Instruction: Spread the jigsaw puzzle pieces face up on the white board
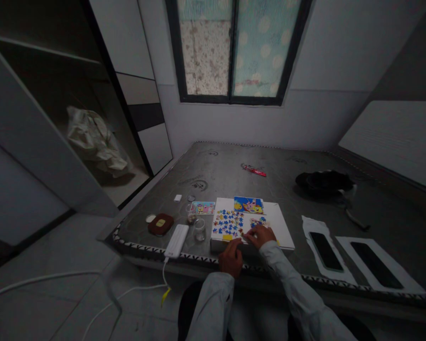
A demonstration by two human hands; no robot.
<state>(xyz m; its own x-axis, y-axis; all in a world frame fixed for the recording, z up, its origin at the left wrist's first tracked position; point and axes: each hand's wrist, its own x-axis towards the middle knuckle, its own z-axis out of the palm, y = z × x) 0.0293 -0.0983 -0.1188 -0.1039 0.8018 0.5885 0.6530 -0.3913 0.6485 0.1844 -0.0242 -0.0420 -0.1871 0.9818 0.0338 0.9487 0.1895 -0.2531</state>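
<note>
A white flat box (283,231) lies on the bed's grey surface with many small jigsaw pieces (227,220), mostly blue, spread over its left half. A smaller cluster of pieces (257,221) sits right of them, just beyond my right hand (260,235). That hand is closed over the box, thumb and fingertips pinched at a small reddish-brown jigsaw piece (242,232). My left hand (230,259) is at the box's front edge with curled fingers; what they hold, if anything, is hidden. A colourful cartoon picture card (248,205) rests on the box's back edge.
Left of the box stand a clear glass (199,230), a small jar (191,214), a white power bank (177,241) with a cable, and a brown case (161,224). Two dark phones (326,251) lie on white sheets at right. A black bag (324,183) and red item (254,170) lie farther back.
</note>
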